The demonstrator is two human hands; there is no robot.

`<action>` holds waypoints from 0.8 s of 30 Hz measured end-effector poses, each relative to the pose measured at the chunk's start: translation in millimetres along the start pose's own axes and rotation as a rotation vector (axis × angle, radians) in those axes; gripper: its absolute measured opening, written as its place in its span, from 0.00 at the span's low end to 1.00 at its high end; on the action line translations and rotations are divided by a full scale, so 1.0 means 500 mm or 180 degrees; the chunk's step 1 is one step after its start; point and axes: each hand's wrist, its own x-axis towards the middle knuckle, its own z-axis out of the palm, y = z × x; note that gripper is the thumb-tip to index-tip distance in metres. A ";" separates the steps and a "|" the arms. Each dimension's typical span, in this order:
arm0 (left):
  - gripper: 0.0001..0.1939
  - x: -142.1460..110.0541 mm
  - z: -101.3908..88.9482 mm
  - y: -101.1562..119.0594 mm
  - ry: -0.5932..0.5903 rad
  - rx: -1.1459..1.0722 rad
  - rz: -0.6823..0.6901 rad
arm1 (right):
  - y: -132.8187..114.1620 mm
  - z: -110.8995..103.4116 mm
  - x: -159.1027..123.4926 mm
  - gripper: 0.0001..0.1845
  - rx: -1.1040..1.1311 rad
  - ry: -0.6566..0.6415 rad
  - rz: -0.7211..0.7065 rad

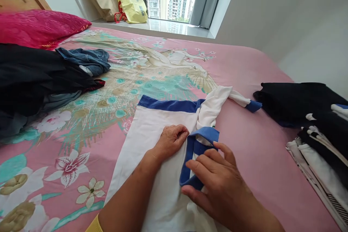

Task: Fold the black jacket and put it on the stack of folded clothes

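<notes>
A white shirt with blue trim (127,141) lies on the bed, with its blue hem band at the far end. One white sleeve with a blue cuff (254,106) stretches out to the far right. My left hand (174,138) rests on the white cloth, its fingers closed in a pinch at the edge beside the collar. Over the blue collar (208,134) is my right hand (217,177), its fingers spread and touching the collar. Part of the collar and the lower shirt are hidden beneath my right hand and forearm.
Dark clothes (27,79) and blue jeans (89,59) lie heaped at left, near a magenta pillow (40,25). At right sit folded black clothing (296,99) and a stack of folded garments (318,163). Paper bags (133,7) stand on the windowsill behind the patterned pink bedsheet (239,65).
</notes>
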 end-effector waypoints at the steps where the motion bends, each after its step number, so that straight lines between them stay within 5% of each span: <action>1: 0.09 0.000 -0.001 0.001 -0.0004 -0.0045 0.0002 | 0.010 -0.010 -0.011 0.13 -0.0070 -0.0016 0.0093; 9: 0.09 -0.003 0.000 0.006 -0.0060 0.0075 0.0002 | 0.061 -0.086 -0.094 0.15 -0.0651 -0.0382 0.0712; 15: 0.10 -0.003 -0.001 0.004 -0.0044 0.0058 0.0031 | -0.003 -0.045 -0.049 0.07 -0.0344 -0.0266 0.0428; 19: 0.10 -0.006 -0.004 0.005 -0.0050 -0.0017 -0.0035 | 0.014 -0.045 -0.074 0.07 -0.0100 -0.0117 0.0503; 21: 0.10 -0.007 -0.006 0.007 -0.0040 -0.0040 -0.0068 | 0.057 -0.070 -0.127 0.08 -0.0087 0.0290 0.0929; 24: 0.10 -0.007 -0.009 0.013 -0.0019 -0.0053 -0.0101 | 0.149 -0.103 -0.233 0.15 -0.0034 0.0445 0.2473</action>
